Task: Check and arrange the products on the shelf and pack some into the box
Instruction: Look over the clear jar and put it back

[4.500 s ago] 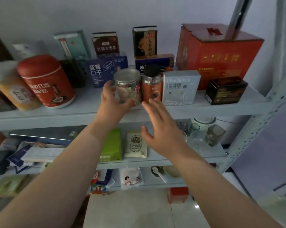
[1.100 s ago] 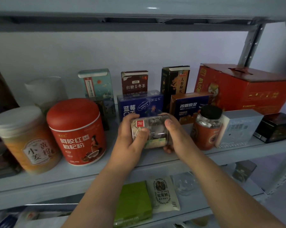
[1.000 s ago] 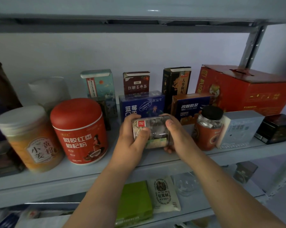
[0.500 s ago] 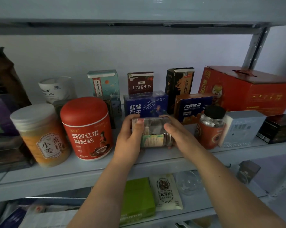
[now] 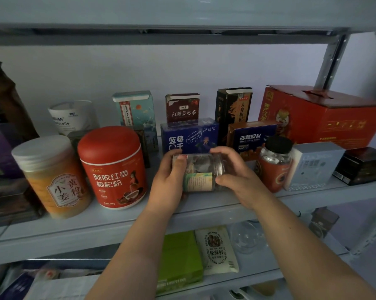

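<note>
Rolling the clear jar [image 5: 201, 172], bringing its green label further up than a second ago. Gripping it at both ends, left hand [image 5: 168, 180] at 9 o'clock, right hand [image 5: 239, 176] at 3, keeping its long axis level just over the shelf [image 5: 96, 230] front.

red canister [image 5: 113, 167] (white band), blue box [image 5: 189, 136]

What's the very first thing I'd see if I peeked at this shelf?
The left hand and right hand hold a clear jar sideways in the middle of the shelf. Just left of them stands a big red canister, and a large red box sits at the back right.
</note>
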